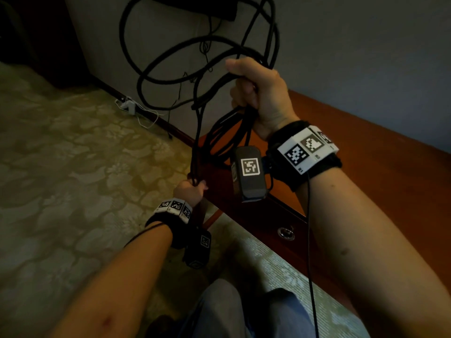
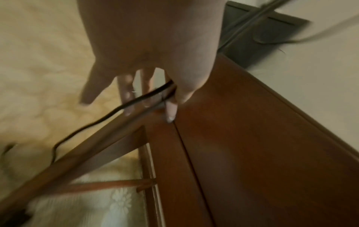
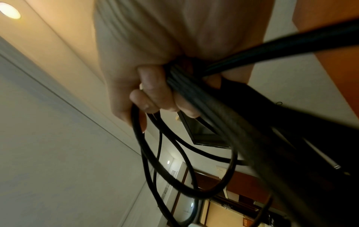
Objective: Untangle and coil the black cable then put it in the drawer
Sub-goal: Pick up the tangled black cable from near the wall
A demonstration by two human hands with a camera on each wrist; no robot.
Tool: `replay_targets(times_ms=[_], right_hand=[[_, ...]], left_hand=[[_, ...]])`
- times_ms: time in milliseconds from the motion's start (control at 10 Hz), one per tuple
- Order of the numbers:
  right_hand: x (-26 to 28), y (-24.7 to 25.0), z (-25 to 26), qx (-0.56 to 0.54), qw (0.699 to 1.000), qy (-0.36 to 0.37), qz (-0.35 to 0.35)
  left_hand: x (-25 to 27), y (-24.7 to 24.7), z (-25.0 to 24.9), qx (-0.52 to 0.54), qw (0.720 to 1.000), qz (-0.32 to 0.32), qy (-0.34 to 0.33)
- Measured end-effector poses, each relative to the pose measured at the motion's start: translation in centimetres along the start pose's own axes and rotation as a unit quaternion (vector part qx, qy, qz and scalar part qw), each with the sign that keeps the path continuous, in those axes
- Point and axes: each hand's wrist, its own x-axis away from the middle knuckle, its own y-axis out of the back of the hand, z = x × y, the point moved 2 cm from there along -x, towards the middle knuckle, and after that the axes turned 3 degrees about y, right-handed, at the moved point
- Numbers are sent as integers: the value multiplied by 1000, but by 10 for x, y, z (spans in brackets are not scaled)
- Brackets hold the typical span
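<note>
black cable [image 1: 136, 76] loops above right hand [image 1: 256, 93] grip, strand down to left hand [image 1: 191, 190]

Cable loops [image 1: 195, 57] hanging across desk [image 1: 366, 147] corner

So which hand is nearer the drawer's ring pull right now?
Left. The left hand pinches a cable strand low beside the desk's corner, just above and left of the ring pull. The right hand is raised well above the desk, gripping the gathered loops.
</note>
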Motion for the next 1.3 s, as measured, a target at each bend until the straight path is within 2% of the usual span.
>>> replay_targets(times_ms=[100,200,300,400,500,600,700,900,1100,1200,1300], right_hand=[[2,9,7,-5,1000,6,-16],[7,24,13,21,999,18,-46],[15,43,13,85,994,21,-67],[27,56,9,115,990,25,-79],[37,60,6,141,987,34,-64],[45,57,1,186,981,25,-41],[53,45,-5,256,967,-1,1],[66,23,-21,267,961,-62,36],[77,21,-3,254,964,-57,-47],[75,30,3,272,955,-95,-72],[76,46,17,243,956,-84,-142]], left_hand=[[5,2,15,-63,995,44,61],[5,22,29,-32,995,9,92],[10,47,26,21,995,-58,81],[19,72,-18,79,989,-121,35],[27,84,-53,272,956,-110,9],[53,87,-97,311,941,-126,-44],[89,86,-145,363,919,-81,-129],[179,72,-209,387,890,61,-234],[251,57,-249,360,858,159,-330],[274,50,-264,339,833,211,-383],[277,43,-270,382,821,219,-363]])
